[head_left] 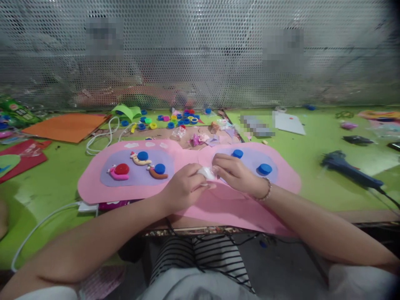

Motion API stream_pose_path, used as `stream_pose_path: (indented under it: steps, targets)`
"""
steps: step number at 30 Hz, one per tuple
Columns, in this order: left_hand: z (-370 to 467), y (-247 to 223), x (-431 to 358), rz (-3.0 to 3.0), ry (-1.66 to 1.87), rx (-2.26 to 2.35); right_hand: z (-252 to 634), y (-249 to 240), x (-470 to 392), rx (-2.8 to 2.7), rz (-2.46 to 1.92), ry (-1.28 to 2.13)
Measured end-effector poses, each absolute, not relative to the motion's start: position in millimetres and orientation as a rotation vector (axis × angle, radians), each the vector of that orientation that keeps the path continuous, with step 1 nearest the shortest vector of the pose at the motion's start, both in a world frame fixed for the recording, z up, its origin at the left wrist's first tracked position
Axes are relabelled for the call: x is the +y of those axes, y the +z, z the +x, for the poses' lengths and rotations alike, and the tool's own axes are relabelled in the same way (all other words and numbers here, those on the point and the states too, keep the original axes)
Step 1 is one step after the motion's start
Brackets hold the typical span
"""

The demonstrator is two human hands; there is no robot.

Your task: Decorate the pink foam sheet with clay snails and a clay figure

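My left hand point(187, 185) and my right hand point(236, 173) meet over the middle of a pink paper cutout point(187, 156). Between their closed fingers is a small crumpled white packet point(206, 172), plastic-looking, its contents not clear. On the cutout's left purple patch point(109, 177) sit three clay snails with bottle-cap shells: a pink snail with a red cap point(121, 169), a cream snail with a blue cap point(143, 156) and a brown snail with a blue cap point(160, 169). Two blue bottle caps point(265, 169) lie on the right purple patch point(250, 156).
Loose coloured caps point(186, 121) and plastic scraps lie behind the cutout. A blue glue gun point(351, 171) with a cord rests at right. Orange paper point(67, 127), red paper point(31, 156) and a white cable point(40, 227) are at left. A perforated metal screen point(200, 54) stands behind.
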State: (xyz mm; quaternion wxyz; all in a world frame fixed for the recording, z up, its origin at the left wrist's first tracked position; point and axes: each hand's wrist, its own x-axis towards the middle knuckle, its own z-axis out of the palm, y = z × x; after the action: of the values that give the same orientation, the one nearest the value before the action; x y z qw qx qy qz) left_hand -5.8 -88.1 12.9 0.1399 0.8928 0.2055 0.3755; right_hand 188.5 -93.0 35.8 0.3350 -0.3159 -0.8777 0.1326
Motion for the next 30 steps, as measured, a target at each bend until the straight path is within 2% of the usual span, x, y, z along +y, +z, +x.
stream_pose_path:
  steps: [9,21,30]
  targets:
    - [-5.1,7.7,-89.6,2.534,0.908,0.539,186.1,39.5,-96.4,-2.358,-0.955,0.690]
    - [-3.4,3.9,-93.9,2.427,0.822,0.505,180.0,34.0,-98.7,-2.478,-1.032,0.578]
    - [-2.9,5.9,-92.5,2.465,0.929,0.444,180.3,26.7,-94.8,-2.411,-0.892,0.554]
